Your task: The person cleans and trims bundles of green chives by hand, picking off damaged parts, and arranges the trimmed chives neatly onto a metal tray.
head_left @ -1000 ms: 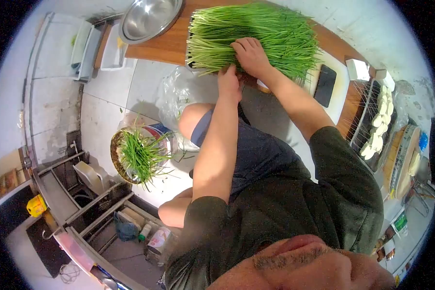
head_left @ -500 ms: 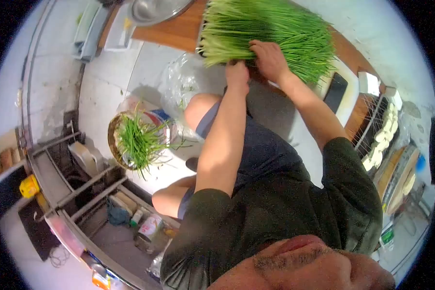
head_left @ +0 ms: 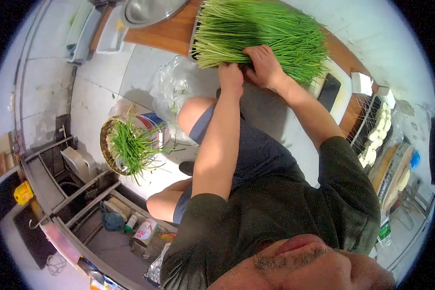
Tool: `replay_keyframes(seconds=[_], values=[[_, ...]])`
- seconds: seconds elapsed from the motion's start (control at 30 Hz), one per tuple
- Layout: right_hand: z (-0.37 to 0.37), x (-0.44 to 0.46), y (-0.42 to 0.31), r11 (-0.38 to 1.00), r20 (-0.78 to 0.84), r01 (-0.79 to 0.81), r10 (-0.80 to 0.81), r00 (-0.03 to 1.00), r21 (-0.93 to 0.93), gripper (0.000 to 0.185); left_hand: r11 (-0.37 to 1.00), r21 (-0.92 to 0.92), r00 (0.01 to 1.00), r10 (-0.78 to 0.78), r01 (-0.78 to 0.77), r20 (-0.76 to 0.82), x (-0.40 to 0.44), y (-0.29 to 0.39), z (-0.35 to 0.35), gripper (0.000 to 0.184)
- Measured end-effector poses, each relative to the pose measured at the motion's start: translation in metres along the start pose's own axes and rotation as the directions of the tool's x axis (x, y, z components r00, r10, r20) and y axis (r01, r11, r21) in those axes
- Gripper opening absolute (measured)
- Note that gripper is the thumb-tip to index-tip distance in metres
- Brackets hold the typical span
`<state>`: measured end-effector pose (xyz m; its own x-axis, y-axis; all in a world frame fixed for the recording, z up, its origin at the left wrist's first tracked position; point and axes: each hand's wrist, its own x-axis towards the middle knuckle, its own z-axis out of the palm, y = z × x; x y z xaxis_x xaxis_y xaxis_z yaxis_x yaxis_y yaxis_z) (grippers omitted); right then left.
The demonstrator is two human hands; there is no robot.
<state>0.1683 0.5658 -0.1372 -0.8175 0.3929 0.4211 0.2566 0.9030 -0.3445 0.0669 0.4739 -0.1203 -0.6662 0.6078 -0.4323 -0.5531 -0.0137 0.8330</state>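
Note:
A thick, wide heap of long green stalks [head_left: 270,34] lies on the wooden table, pale ends toward the left. At its near edge is my left hand [head_left: 231,79], its fingers closed against the stalk ends; what they pinch is too small to make out. My right hand [head_left: 266,65] rests on the heap's near edge, just right of my left hand, fingers bent over the stalks, thumb apart and pointing to my left hand. Below and to the left, a round bin [head_left: 106,147] holds more loose green stalks [head_left: 130,145].
A steel bowl [head_left: 147,9] and a white tray [head_left: 112,36] are at the upper left. Beside the heap, a black phone [head_left: 329,92] lies on a white board [head_left: 344,94]. Clear plastic [head_left: 171,87] hangs below the table. Pale pieces [head_left: 378,130] line a rack at the right.
The view has shifted slightly. My left hand's fingers have moved in under the heap's edge, and my right hand has moved a little toward the near edge, with its thumb now showing.

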Motion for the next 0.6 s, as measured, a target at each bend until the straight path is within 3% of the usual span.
replay_keyframes(seconds=[0.1, 0.2, 0.3, 0.4, 0.43, 0.53, 0.6], values=[[-0.001, 0.003, -0.002, 0.999, -0.007, -0.047, 0.047, 0.999, -0.027, 0.059, 0.986, 0.105, 0.991, 0.128, -0.133, 0.047, 0.010, -0.010, -0.006, 0.033], [-0.001, 0.010, -0.005, 0.997, -0.096, -0.075, 0.074, 0.993, -0.013, 0.052, 0.890, 0.320, 0.946, 0.300, -0.324, 0.124, 0.016, -0.014, -0.011, 0.030], [0.007, 0.016, 0.010, 1.000, -0.224, 0.006, -0.006, 0.975, 0.001, 0.043, 0.880, 0.330, 0.939, 0.302, -0.341, 0.165, -0.001, 0.006, -0.005, 0.030], [0.000, 0.021, 0.016, 0.999, -0.155, -0.048, 0.051, 0.987, 0.024, 0.036, 0.769, 0.466, 0.899, 0.379, -0.437, 0.218, -0.002, 0.013, -0.009, 0.037], [0.002, 0.022, 0.022, 0.988, -0.051, -0.155, 0.155, 0.987, 0.009, 0.037, 0.780, 0.505, 0.921, 0.377, -0.371, 0.093, -0.008, 0.017, -0.008, 0.027], [-0.005, 0.025, 0.028, 0.918, -0.131, -0.339, 0.369, 0.920, 0.206, 0.038, 0.680, 0.624, 0.900, 0.426, -0.384, 0.091, 0.024, -0.014, -0.025, 0.026], [-0.021, 0.035, 0.035, 0.911, -0.187, -0.338, 0.384, 0.904, 0.236, 0.039, 0.579, 0.737, 0.917, 0.373, -0.349, 0.141, 0.020, -0.017, -0.023, 0.029]])
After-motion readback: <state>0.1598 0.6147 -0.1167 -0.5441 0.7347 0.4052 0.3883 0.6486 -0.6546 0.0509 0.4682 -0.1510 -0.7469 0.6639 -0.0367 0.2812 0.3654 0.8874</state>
